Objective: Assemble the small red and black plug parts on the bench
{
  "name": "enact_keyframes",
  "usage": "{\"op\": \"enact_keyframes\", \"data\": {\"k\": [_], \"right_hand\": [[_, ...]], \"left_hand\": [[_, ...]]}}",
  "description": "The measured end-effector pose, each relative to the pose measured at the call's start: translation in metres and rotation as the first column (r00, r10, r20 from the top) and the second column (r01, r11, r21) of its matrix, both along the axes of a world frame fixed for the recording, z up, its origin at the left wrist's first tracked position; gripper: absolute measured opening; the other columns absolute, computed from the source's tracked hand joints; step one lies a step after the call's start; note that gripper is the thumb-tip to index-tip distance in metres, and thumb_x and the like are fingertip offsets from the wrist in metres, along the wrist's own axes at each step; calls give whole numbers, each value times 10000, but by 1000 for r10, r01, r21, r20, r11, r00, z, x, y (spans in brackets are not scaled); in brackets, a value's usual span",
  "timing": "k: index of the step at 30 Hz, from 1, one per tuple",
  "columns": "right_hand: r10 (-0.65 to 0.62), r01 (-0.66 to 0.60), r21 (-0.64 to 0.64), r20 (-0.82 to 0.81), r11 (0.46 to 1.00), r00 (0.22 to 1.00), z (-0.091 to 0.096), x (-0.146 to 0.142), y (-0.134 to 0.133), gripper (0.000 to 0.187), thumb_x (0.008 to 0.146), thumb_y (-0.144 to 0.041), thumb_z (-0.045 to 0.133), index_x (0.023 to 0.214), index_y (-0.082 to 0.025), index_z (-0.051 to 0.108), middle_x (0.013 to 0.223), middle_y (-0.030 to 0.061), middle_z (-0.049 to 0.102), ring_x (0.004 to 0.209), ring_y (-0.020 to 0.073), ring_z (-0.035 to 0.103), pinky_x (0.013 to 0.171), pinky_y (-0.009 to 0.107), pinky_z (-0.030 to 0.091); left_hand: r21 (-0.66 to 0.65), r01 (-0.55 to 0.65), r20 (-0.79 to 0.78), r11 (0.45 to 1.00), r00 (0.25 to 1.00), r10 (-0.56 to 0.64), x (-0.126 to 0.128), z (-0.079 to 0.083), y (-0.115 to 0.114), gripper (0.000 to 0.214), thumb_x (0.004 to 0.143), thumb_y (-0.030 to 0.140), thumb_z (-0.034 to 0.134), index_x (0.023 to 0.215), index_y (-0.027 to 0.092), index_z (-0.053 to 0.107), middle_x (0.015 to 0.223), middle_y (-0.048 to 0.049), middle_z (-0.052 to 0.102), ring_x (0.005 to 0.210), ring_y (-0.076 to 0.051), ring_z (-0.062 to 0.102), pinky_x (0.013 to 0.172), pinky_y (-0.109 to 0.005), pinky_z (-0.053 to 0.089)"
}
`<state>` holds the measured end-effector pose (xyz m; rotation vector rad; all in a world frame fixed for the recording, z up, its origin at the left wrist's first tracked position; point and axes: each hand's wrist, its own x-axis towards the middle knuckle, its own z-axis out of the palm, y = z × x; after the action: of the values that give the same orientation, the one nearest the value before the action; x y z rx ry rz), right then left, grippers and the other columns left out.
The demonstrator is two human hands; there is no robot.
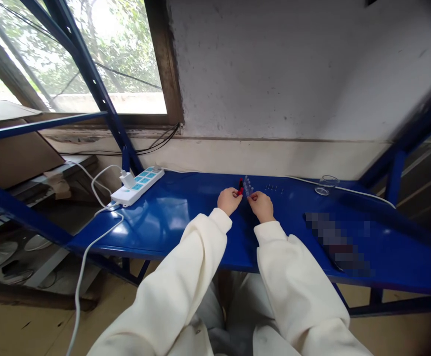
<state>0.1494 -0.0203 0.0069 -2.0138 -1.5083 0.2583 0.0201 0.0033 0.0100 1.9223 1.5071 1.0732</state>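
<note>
My left hand [230, 200] is closed in a pinch at a small red piece [241, 191] on the blue tabletop. A small black and red piece [241, 182] stands just beyond those fingertips. Facing it, my right hand [261, 205] has its thumb and finger pinched at the near end of a row of small clear plastic tubes [247, 185]. The two hands are close together but apart. To the right of the tubes lie several tiny metal pieces [274, 188], perhaps screws, too small to make out well.
A white power strip [137, 186] with a plug and cable lies at the tabletop's left end. At the back right stands a clear round dish [323, 190]. A dark, blurred-out packet [336, 242] lies at right. Blue frame posts [100, 94] rise at both ends.
</note>
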Motion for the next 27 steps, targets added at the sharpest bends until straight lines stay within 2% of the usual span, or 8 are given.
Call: {"op": "enact_keyframes", "data": {"k": [5,10,17,19,22,25,27], "right_hand": [[-15,17,-47,38,999,999,-5,0,2,176,751,-319,525,839,-198,616,841,59,649,798,194,594,583,245,375],[-16,21,-71,69,997,997,-10,-2,6,194,758,-308,503,850,-184,620,859,78,647,815,196,595,631,260,394],[-22,30,-112,68,993,997,-6,-5,6,203,757,-316,493,862,-189,612,879,76,647,859,211,591,686,293,400],[-26,36,-129,79,991,997,-5,-5,4,218,760,-324,490,885,-188,606,895,79,645,883,218,586,721,313,396],[-28,43,-152,98,987,995,-2,-6,2,263,760,-344,494,939,-178,592,944,91,636,913,234,577,768,351,381],[-20,36,-160,102,986,995,-1,-6,1,296,758,-357,502,974,-171,583,992,100,626,937,242,569,792,367,366],[-21,37,-166,99,986,995,-1,-6,1,296,762,-359,499,977,-173,584,1005,98,624,946,244,564,805,376,354]], "left_hand": [[60,-41,-168,997,985,50,15,-5,4,98,698,251,580,729,179,638,767,-45,627,697,-147,561,607,-242,412],[106,-74,-298,992,949,102,18,-13,4,119,720,261,556,750,178,635,814,-61,614,754,-173,559,647,-268,409],[81,-76,-374,994,922,101,17,-13,3,134,719,297,575,753,175,620,840,-64,611,812,-203,547,687,-305,400],[101,-74,-371,992,922,107,14,-12,0,192,704,327,599,812,169,606,851,-65,606,825,-210,536,693,-307,399],[206,-44,-370,978,921,119,8,-9,-9,313,726,324,585,995,167,552,924,-70,589,865,-208,508,717,-307,390],[319,52,-433,946,896,97,2,-7,-19,355,816,263,463,1168,216,465,1013,-68,556,928,-205,470,744,-316,369],[330,101,-493,938,866,80,0,-7,-22,366,850,228,388,1211,252,439,1035,-66,544,953,-208,451,741,-324,356]]}}
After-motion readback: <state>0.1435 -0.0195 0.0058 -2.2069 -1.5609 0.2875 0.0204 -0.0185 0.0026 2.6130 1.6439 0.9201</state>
